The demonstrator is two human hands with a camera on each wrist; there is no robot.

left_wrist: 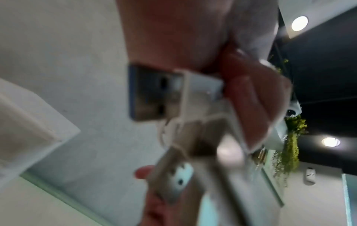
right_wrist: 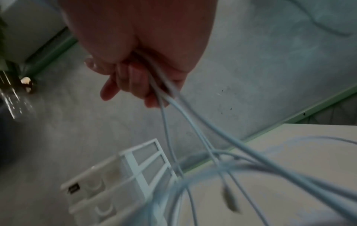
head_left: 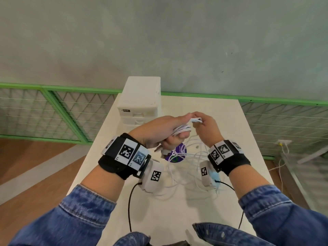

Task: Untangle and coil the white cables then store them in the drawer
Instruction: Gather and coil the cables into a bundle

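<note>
My left hand (head_left: 166, 132) grips a bundle of coiled white cable (head_left: 181, 130) above the table. A USB plug (left_wrist: 154, 93) of that cable juts out beside the palm in the left wrist view. My right hand (head_left: 204, 126) pinches a folded bunch of white strands (head_left: 196, 120) just right of the left fingertips. From it, strands (right_wrist: 193, 126) hang down into a loose tangle (head_left: 188, 167) on the white table (head_left: 177, 219). The white drawer unit (head_left: 140, 102) stands at the table's far left, its drawers closed.
A round purple sticker (head_left: 176, 154) lies on the table under the tangle. A green mesh railing (head_left: 53, 110) runs behind the table, with a grey wall beyond. Wooden floor lies to the left. A wall socket with a cable (head_left: 283, 144) is at right.
</note>
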